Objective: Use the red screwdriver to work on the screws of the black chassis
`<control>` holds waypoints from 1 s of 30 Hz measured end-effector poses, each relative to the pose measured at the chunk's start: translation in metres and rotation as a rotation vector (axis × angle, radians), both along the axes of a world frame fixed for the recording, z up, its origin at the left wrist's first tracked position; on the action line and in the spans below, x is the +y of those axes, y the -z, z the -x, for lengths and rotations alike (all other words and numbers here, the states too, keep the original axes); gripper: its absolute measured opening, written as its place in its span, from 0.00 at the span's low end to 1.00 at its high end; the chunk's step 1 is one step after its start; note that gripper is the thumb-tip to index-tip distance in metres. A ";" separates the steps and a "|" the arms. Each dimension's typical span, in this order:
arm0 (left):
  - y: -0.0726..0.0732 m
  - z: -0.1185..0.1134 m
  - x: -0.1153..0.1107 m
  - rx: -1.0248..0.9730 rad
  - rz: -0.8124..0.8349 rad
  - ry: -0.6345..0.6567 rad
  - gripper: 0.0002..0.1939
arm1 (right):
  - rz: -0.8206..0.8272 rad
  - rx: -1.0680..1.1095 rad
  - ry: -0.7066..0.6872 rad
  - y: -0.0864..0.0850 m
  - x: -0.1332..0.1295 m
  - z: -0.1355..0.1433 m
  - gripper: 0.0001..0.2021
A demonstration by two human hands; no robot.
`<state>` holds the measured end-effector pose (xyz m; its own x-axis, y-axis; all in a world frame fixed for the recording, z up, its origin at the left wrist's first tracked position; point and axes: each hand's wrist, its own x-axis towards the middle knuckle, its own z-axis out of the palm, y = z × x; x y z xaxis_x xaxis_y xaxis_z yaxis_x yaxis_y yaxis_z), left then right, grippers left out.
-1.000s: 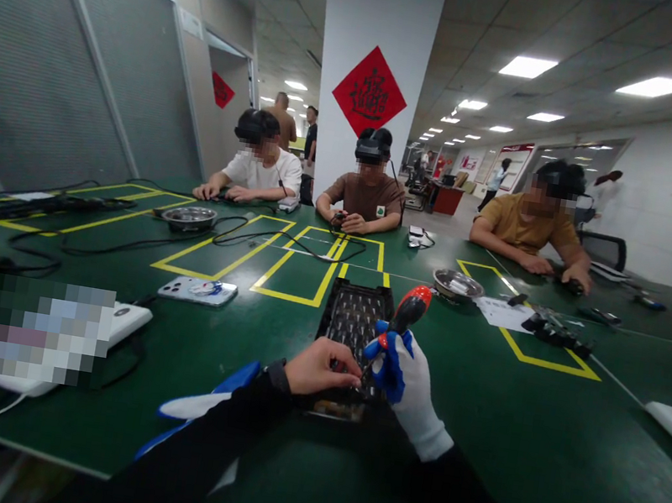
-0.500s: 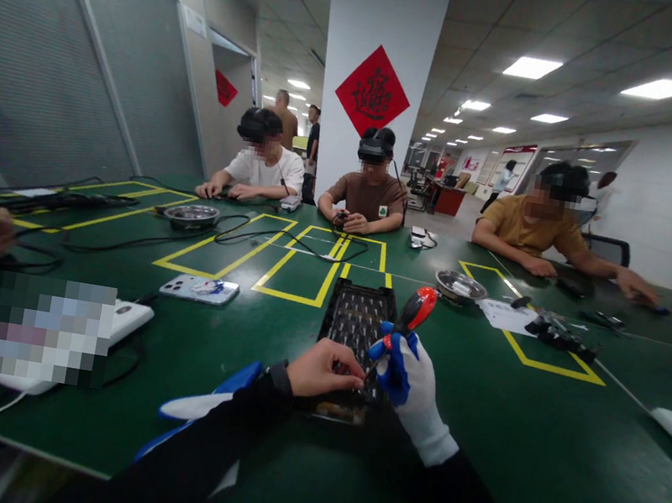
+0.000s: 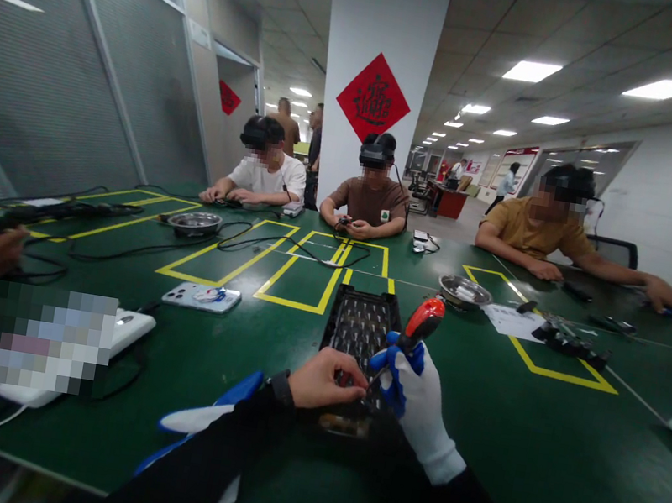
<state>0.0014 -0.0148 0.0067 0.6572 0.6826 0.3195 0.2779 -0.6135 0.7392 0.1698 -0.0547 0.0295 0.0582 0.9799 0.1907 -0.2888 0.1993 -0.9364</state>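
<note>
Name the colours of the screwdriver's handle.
The screwdriver has a red and black handle, seen best in the head view.

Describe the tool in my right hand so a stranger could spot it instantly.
On the green table, look for the black tray with rows of small metal pieces. At its right side, the right hand, gloved in white and blue, holds the tool with its handle up. That rounded handle is red and black, unlike the dark tray.

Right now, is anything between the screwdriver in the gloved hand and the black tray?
Only the bare left hand, its fingers at the lower end of the screwdriver, above the near part of the black tray. Nothing else visible stands between.
</note>
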 end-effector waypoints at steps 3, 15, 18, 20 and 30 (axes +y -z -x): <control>0.000 0.000 0.000 -0.001 -0.001 0.000 0.12 | -0.025 0.014 -0.038 -0.008 -0.005 0.000 0.15; 0.000 0.000 -0.001 -0.006 0.023 -0.020 0.13 | -0.033 0.033 0.007 0.001 0.000 0.004 0.14; 0.000 0.000 -0.001 -0.009 0.018 -0.027 0.13 | -0.008 0.002 0.058 0.002 0.001 0.003 0.14; 0.001 0.001 0.000 -0.017 0.010 -0.029 0.13 | 0.002 0.010 0.050 0.001 0.000 0.002 0.14; 0.001 0.000 0.001 -0.029 0.024 -0.033 0.14 | -0.070 0.023 -0.028 -0.008 -0.005 -0.004 0.13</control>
<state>0.0016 -0.0142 0.0062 0.6250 0.7113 0.3218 0.2754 -0.5866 0.7616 0.1738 -0.0594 0.0373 0.0359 0.9655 0.2579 -0.3166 0.2557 -0.9135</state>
